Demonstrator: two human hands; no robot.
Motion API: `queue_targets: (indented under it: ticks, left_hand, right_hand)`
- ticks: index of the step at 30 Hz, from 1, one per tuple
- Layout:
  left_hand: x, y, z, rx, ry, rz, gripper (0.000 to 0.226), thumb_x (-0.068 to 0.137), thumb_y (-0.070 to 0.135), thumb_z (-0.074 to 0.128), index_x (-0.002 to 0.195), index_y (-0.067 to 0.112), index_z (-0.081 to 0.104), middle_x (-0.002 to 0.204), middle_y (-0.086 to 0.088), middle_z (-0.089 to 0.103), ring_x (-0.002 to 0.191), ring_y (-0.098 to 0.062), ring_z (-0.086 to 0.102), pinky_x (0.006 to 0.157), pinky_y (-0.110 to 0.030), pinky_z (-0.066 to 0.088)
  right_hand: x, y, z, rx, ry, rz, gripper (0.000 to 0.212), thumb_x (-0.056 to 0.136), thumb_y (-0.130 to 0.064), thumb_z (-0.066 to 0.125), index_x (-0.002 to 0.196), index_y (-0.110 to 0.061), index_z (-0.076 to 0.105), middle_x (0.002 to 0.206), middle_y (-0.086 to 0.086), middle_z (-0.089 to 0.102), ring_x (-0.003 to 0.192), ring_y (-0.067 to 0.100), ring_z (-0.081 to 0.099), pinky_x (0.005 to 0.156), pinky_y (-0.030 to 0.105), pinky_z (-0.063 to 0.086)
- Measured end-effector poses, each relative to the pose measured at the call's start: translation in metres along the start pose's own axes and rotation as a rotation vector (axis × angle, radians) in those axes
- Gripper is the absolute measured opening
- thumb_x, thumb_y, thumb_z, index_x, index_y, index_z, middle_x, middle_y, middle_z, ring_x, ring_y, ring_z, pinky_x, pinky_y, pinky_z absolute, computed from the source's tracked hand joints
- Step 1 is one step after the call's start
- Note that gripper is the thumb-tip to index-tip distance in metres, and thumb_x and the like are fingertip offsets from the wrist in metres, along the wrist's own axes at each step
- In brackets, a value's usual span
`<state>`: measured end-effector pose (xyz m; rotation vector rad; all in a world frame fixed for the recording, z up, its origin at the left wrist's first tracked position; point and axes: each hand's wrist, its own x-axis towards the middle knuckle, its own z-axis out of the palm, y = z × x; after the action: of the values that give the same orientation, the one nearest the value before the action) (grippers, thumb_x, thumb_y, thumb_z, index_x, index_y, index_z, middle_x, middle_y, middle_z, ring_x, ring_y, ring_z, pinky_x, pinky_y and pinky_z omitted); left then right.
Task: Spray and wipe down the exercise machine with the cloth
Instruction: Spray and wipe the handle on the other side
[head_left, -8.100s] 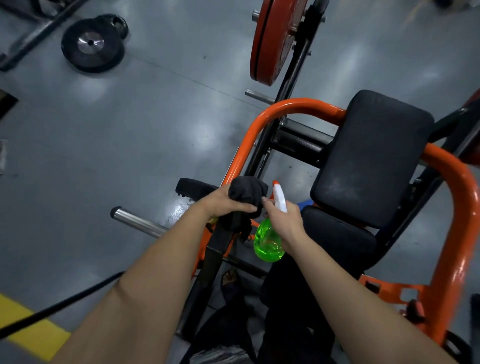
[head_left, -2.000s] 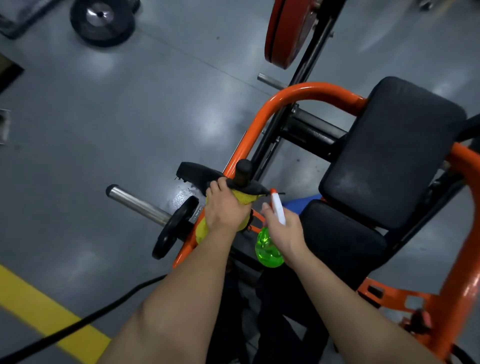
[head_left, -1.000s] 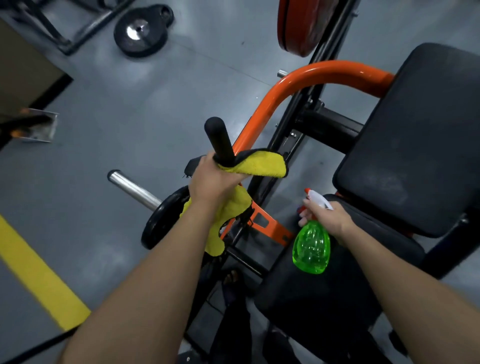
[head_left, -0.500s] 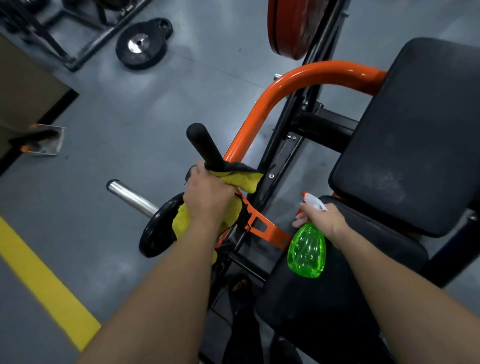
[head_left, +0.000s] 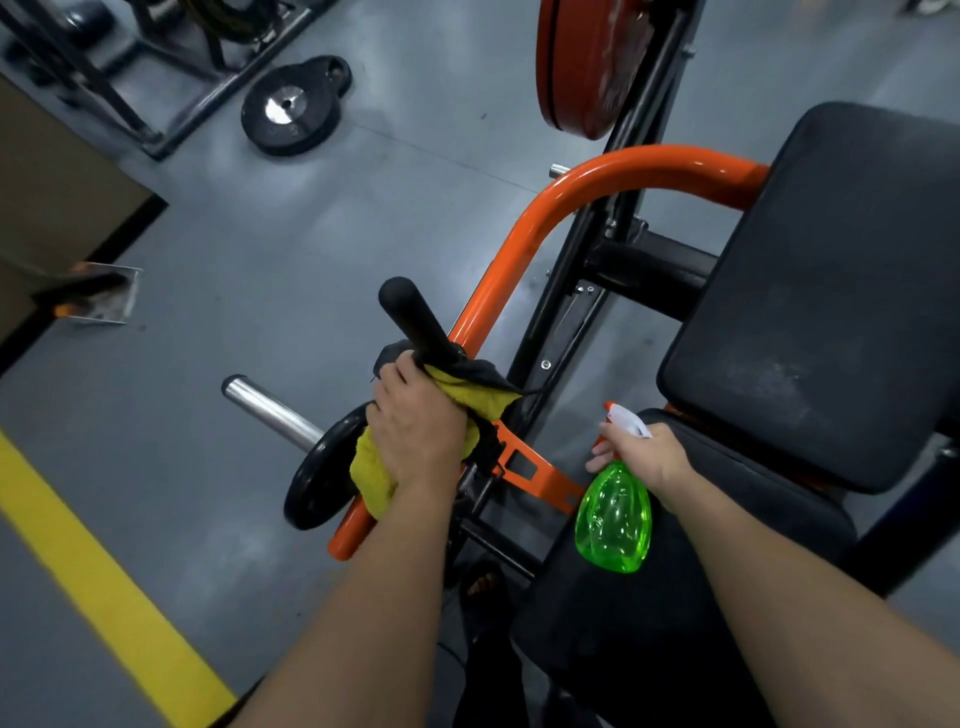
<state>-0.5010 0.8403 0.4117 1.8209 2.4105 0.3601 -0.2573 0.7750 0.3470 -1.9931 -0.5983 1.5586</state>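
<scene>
Head view, centre of the frame: my left hand (head_left: 415, 431) grips the yellow-and-black microfibre cloth (head_left: 371, 475), wrapped around the base of the black foam-covered handle (head_left: 415, 317) on the orange tubular-steel exercise machine (head_left: 545, 218). My fingers are curled so the fabric hugs the grip all the way round.

Lower right of centre, my right hand (head_left: 649, 452) clasps the neck of the translucent green plastic spray bottle (head_left: 613, 519). I hold it aside over the black padded seat (head_left: 649, 623), white nozzle aimed up and left (ready, I judge, for another squirt without crowding the cloth). Whether a finger sits on the trigger I cannot tell. The two hands are well apart.

At right, the large black vinyl back pad (head_left: 831, 291) shows pale smudges and looks due for wiping. A chrome plate sleeve (head_left: 270, 410) and small black weight plate (head_left: 322, 467) sit just left of the cloth.
</scene>
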Motion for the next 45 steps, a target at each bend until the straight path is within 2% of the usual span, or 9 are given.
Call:
queue_targets:
  ticks: [4,9,13,18,27,33,37,41,45]
  left_hand:
    - [0.000,0.001,0.004,0.044,0.039,0.008,0.038,0.093,0.028,0.063,0.125,0.013,0.049,0.108,-0.008,0.058,0.095,-0.027,0.059,0.079,-0.043,0.053]
    - [0.040,-0.020,-0.020,-0.222,-0.432,0.052,0.042,0.082,0.053,0.068,0.111,0.028,0.053,0.091,0.006,0.063,0.083,-0.019,0.063,0.072,-0.038,0.056]
    - [0.055,-0.021,-0.043,-0.630,-0.755,0.019,0.012,0.092,0.019,0.075,0.094,0.024,0.065,0.091,0.002,0.067,0.084,-0.016,0.066,0.061,-0.015,0.049]
    - [0.063,-0.030,-0.042,-0.776,-0.972,-0.108,0.019,0.090,0.022,0.076,0.107,0.012,0.074,0.104,-0.014,0.076,0.097,-0.033,0.074,0.081,-0.040,0.061]
    - [0.017,-0.022,-0.027,-0.248,-0.255,-0.085,0.038,0.093,0.061,0.048,0.110,0.027,0.050,0.096,0.003,0.064,0.087,-0.024,0.062,0.081,-0.045,0.053]
    - [-0.011,-0.014,-0.002,0.217,0.013,0.116,0.045,0.096,0.017,0.054,0.139,0.008,0.042,0.115,-0.014,0.059,0.103,-0.032,0.060,0.082,-0.044,0.052]
    - [-0.004,-0.012,-0.005,0.138,-0.056,0.083,0.048,0.093,0.019,0.057,0.137,0.010,0.041,0.107,-0.014,0.058,0.091,-0.032,0.061,0.071,-0.045,0.053]
    - [0.032,-0.030,-0.016,-0.177,-0.399,0.067,0.042,0.085,0.052,0.066,0.112,0.026,0.049,0.091,0.005,0.063,0.080,-0.018,0.062,0.067,-0.036,0.049]
    - [0.058,-0.046,-0.023,-0.596,-0.696,0.113,0.013,0.087,0.031,0.077,0.096,0.027,0.068,0.091,0.003,0.071,0.087,-0.018,0.067,0.071,-0.029,0.056]
  right_hand:
    - [0.007,0.006,0.007,-0.046,0.047,-0.018,0.034,0.086,-0.039,0.061,0.078,-0.009,0.073,0.070,0.012,0.075,0.079,0.028,0.075,0.095,0.044,0.056]
    - [0.009,0.010,0.008,-0.056,0.041,-0.002,0.045,0.078,-0.047,0.059,0.075,-0.006,0.076,0.069,0.010,0.075,0.082,0.025,0.074,0.098,0.045,0.054]
    - [0.003,0.005,0.005,-0.052,0.028,-0.021,0.032,0.093,-0.028,0.064,0.080,0.000,0.075,0.071,0.017,0.075,0.086,0.035,0.074,0.096,0.043,0.056]
    - [0.010,0.010,0.009,-0.058,0.063,-0.027,0.031,0.091,-0.027,0.063,0.076,-0.001,0.074,0.070,0.017,0.074,0.083,0.037,0.074,0.096,0.046,0.056]
    - [0.022,0.017,0.012,-0.038,0.084,0.020,0.041,0.069,-0.048,0.060,0.075,-0.010,0.073,0.069,0.011,0.075,0.078,0.032,0.075,0.095,0.053,0.055]
    - [0.019,0.015,0.016,-0.041,0.140,0.030,0.046,0.070,-0.050,0.059,0.072,-0.007,0.076,0.068,0.009,0.075,0.078,0.029,0.075,0.096,0.049,0.055]
    - [0.009,0.008,0.019,-0.091,0.198,0.017,0.045,0.075,-0.050,0.053,0.071,-0.012,0.077,0.065,0.002,0.075,0.080,0.017,0.072,0.093,0.039,0.053]
    - [0.010,0.010,0.018,-0.078,0.171,0.005,0.048,0.073,-0.051,0.054,0.073,-0.009,0.077,0.066,0.006,0.075,0.081,0.021,0.073,0.096,0.042,0.053]
    - [0.016,0.015,0.015,-0.059,0.144,-0.018,0.053,0.070,-0.054,0.056,0.072,-0.005,0.075,0.067,0.011,0.075,0.080,0.030,0.074,0.096,0.048,0.054]
